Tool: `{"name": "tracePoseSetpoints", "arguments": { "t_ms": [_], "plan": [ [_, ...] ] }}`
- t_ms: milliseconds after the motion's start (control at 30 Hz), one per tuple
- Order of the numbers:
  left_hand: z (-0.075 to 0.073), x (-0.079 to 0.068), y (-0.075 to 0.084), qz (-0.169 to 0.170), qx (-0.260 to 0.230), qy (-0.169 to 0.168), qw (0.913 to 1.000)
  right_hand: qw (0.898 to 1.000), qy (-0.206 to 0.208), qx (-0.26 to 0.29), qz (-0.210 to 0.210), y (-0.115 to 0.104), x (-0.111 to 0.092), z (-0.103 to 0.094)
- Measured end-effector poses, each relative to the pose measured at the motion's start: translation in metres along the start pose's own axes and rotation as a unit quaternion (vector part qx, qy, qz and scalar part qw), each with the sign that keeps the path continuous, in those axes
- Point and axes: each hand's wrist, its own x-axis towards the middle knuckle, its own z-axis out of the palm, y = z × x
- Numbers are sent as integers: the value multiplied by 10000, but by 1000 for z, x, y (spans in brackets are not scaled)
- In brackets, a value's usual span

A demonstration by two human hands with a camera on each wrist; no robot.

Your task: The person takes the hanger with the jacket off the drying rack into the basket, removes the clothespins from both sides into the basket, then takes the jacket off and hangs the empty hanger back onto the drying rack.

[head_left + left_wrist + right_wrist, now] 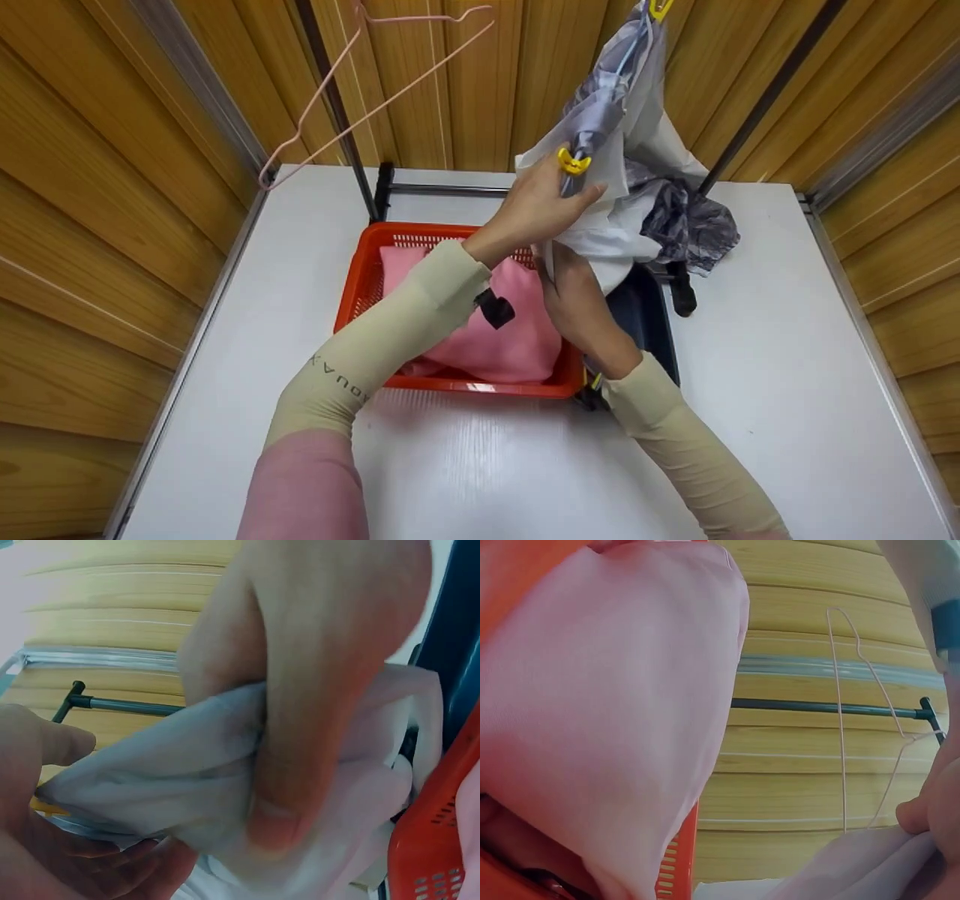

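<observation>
A grey and white piece of clothing (604, 161) hangs in folds at the upper right, on what looks like a light blue hanger (631, 54) with yellow clips. My left hand (541, 202) is beside the lower yellow clip (574, 161). Its fingers reach under the cloth, and the thumb stands apart from it in the left wrist view. Just below, my right hand (576, 296) pinches the light cloth; its thumb presses on the fabric (172, 772) in the left wrist view. Parts of both hands' fingers are hidden by the cloth.
Below my arms, a red basket (346, 307) holds pink cloth (517, 345). A dark blue basket (660, 330) stands to its right, partly covered. An unladen pink hanger (405, 94) hangs upper left. Dark rack posts (772, 94) rise from the white table (787, 390).
</observation>
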Motion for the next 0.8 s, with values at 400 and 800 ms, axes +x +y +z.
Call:
{"name": "tracePoseSetpoints", "arguments": {
  "t_ms": [400,800],
  "plan": [
    [6,13,-2,-478,-1173,8,9919,9983,-155,-349,-432,-5,1,11],
    [6,14,-9,-630,-1844,355,9802,9976,-656,-178,-141,-9,3,-21]
  ]
}}
